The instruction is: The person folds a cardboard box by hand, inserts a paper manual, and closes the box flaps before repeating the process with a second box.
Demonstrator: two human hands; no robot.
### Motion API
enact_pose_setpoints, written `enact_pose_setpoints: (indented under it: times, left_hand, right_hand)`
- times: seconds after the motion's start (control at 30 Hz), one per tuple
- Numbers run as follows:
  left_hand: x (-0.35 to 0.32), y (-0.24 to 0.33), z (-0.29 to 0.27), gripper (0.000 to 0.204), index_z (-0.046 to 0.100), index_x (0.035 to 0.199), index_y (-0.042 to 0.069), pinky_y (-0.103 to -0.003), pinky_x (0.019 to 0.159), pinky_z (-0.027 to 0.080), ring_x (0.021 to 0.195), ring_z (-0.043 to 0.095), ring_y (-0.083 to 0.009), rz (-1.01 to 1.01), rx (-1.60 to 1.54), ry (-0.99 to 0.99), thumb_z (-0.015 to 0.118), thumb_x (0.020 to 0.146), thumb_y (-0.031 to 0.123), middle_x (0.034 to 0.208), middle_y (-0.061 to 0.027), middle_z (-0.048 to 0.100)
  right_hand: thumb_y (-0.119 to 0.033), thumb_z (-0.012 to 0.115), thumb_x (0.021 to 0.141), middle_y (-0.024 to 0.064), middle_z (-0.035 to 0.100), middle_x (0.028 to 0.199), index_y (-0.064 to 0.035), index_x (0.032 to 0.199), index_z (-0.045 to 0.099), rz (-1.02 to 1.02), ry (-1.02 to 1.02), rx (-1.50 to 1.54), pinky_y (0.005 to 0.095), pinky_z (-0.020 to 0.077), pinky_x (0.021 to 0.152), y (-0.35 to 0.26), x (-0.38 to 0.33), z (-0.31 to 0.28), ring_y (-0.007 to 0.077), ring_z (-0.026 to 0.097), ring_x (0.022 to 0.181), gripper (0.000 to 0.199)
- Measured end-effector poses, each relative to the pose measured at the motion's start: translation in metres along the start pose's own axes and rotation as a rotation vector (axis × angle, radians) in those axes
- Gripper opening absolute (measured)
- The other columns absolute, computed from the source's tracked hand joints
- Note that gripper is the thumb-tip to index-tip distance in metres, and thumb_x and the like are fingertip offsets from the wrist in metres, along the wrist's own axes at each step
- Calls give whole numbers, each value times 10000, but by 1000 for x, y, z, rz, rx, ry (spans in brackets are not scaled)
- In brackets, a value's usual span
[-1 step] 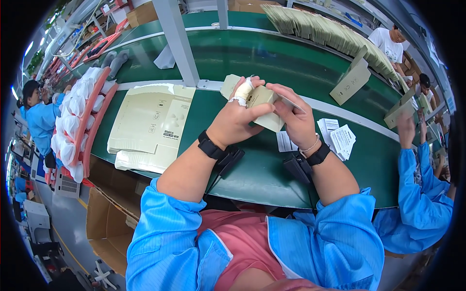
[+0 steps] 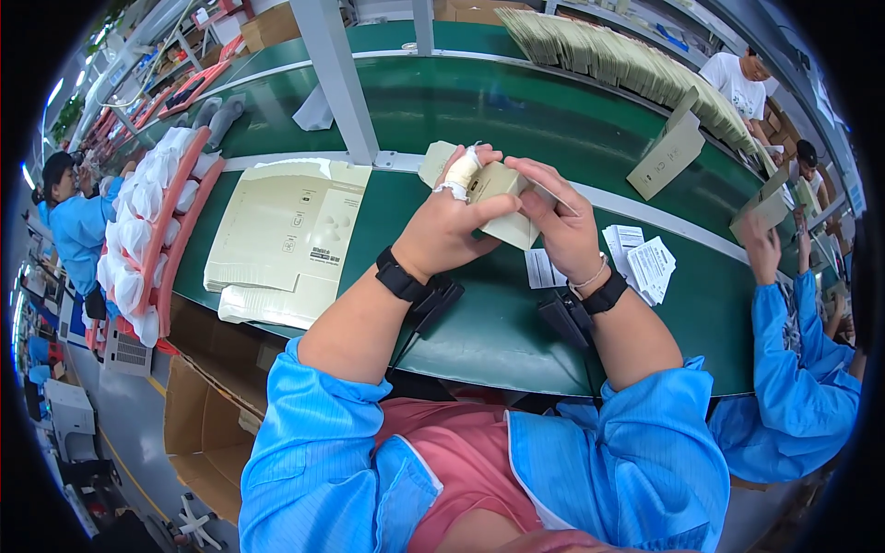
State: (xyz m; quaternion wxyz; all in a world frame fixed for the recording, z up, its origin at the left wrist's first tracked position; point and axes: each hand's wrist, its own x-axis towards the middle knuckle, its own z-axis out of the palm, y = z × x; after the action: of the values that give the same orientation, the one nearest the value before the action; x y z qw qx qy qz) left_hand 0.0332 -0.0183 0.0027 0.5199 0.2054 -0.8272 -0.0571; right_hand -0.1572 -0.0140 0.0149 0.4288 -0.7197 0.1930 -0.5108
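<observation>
L hand [image 2: 441,221] & R hand [image 2: 564,238] are grasping part-folded carton [image 2: 511,231], R of flat-carton stack [image 2: 263,217] — one flap [image 2: 437,163] sticking out, folding prob. incomplete. Stack is lying unfolded — upright carton [image 2: 666,158] standing farther R.

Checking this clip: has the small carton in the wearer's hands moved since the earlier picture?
No, not visibly: the carton, held between the left hand and right hand, shows no shift against the grey upright post.
</observation>
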Motion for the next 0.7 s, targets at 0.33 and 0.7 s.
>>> enact_pose_setpoints:
  times: [0.33, 0.7]
  left_hand:
    - [-9, -8, 8, 905, 412, 1307, 259, -501, 1080, 307, 1233, 441, -384, -55, -2, 61, 824, 530, 47, 1320, -162, 429]
    - [-6, -1, 12, 887, 428, 1303, 229, -517, 1085, 292, 1233, 441, -392, -31, 134, 54, 824, 530, 47, 1310, -158, 442]
  right_hand:
    - [-227, 560, 933, 154, 449, 1399, -62, 1388, 433, -252, -221, -336, 367, 337, 1055, -14, 9, -16, 277, 437, 1273, 501]
    - [-121, 584, 892, 128, 532, 1331, -48, 1332, 490, -74, -27, -426, 333, 396, 1003, -13, 0, 2, 246, 525, 1192, 456]
